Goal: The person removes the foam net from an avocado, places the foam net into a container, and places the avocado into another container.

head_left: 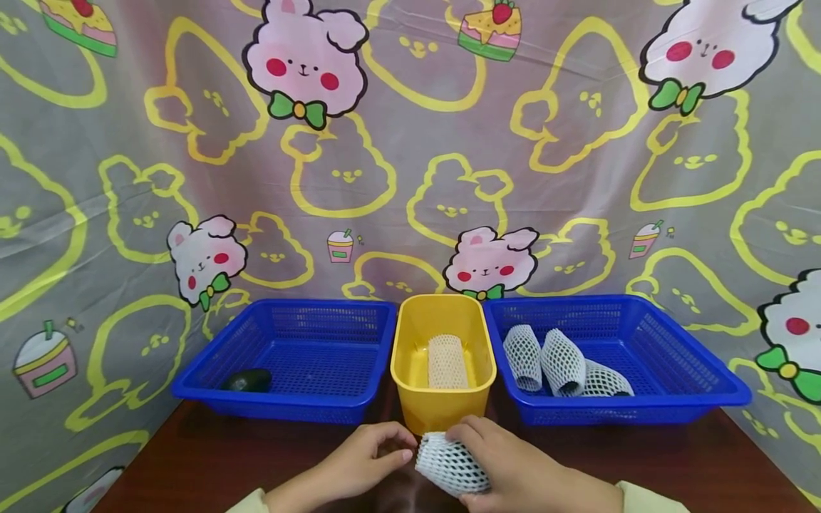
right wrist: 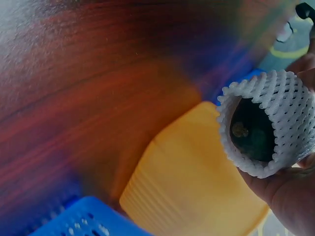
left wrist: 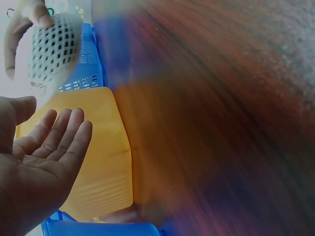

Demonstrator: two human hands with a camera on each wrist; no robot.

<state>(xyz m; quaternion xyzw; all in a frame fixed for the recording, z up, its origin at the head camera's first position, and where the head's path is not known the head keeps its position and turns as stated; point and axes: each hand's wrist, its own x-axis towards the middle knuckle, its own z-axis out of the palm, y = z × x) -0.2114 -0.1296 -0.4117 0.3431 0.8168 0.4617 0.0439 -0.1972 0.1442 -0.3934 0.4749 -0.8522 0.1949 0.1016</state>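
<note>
In the head view my right hand grips an avocado wrapped in a white foam net sleeve, above the table in front of the yellow bin. Through the sleeve's open end, the right wrist view shows the dark green avocado with its stem scar. My left hand is just left of the sleeve's end, holding nothing. Its fingers are spread loosely and its palm faces up in the left wrist view, apart from the sleeve.
A yellow bin stands in the middle with another foam net sleeve inside. The left blue basket holds a bare avocado. Several sleeved pieces, one a netted roll, lie in the right blue basket. Behind hangs a patterned curtain.
</note>
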